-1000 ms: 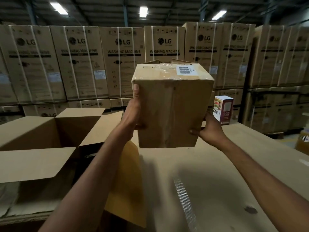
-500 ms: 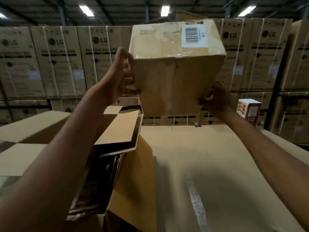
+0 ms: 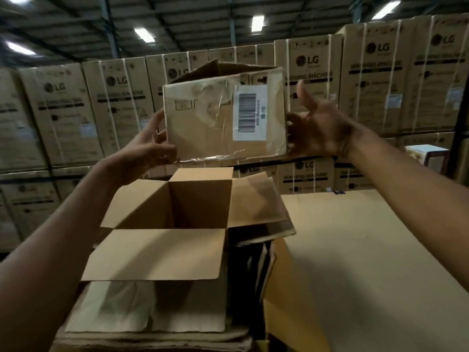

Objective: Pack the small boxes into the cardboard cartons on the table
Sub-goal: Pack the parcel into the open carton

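Observation:
I hold a brown cardboard carton (image 3: 203, 128) up in the air between both hands, its taped face with a white barcode label turned toward me and its open flaps pointing away. My left hand (image 3: 152, 146) grips its lower left edge. My right hand (image 3: 314, 128) presses on its right side, thumb up. Directly below it stands a larger open carton (image 3: 162, 252) with all flaps spread and a dark interior whose contents I cannot see. A small colourful box (image 3: 429, 154) sits at the far right edge of the table (image 3: 368, 262).
High stacks of LG washing machine cartons (image 3: 375, 85) wall off the background. Flattened cardboard sheets (image 3: 152, 336) lie under the open carton. A dark gap (image 3: 251, 273) with upright folded cardboard separates the open carton from the table.
The held carton has moved left, above the open carton, and tipped so its taped, labelled face is toward me. My view has swung left too.

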Available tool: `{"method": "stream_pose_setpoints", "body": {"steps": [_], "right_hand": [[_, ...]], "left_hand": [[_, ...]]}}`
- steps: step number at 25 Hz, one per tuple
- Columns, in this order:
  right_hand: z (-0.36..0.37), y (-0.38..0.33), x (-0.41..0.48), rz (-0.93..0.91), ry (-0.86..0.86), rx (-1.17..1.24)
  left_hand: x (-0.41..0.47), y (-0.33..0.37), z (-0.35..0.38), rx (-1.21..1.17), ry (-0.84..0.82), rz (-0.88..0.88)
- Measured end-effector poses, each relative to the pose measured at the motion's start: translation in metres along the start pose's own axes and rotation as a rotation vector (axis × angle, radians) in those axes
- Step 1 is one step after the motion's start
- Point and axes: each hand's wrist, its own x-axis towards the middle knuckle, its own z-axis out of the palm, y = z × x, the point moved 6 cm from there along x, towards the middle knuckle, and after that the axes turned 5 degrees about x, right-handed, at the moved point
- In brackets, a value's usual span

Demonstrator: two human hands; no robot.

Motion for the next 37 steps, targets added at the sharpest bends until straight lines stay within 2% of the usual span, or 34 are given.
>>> {"method": "stream_pose_setpoints", "body": {"steps": [4,7,11,13,18,26,32,37], "right_hand": [[0.052,0.029,0.070,-0.026,0.247,0.052],[0.077,0.052,0.105,0.005,0.318,0.097],[0.100,0.096,0.136,0.169,0.334,0.124],[0.105,0.104,0.143,0.195,0.358,0.104],[0.102,0.099,0.140,0.248,0.461,0.058],[0.102,0.113,0.125,0.416,0.569,-0.004],[0.112,0.118,0.120,0.505,0.581,-0.056],[0.116,0.139,0.135,0.596,0.659,-0.151]], "left_hand": [[-0.006,-0.037,-0.052,0.125,0.014,-0.054],[-0.016,-0.071,-0.083,0.197,-0.055,-0.099],[-0.032,-0.107,-0.098,-0.071,-0.081,-0.216],[-0.032,-0.116,-0.104,-0.100,-0.043,-0.268],[-0.019,-0.115,-0.111,0.017,0.044,-0.347],[-0.007,-0.110,-0.098,0.318,-0.045,-0.505],[-0.004,-0.110,-0.101,0.385,-0.027,-0.494],[-0.007,-0.143,-0.088,0.422,-0.156,-0.577]]}}
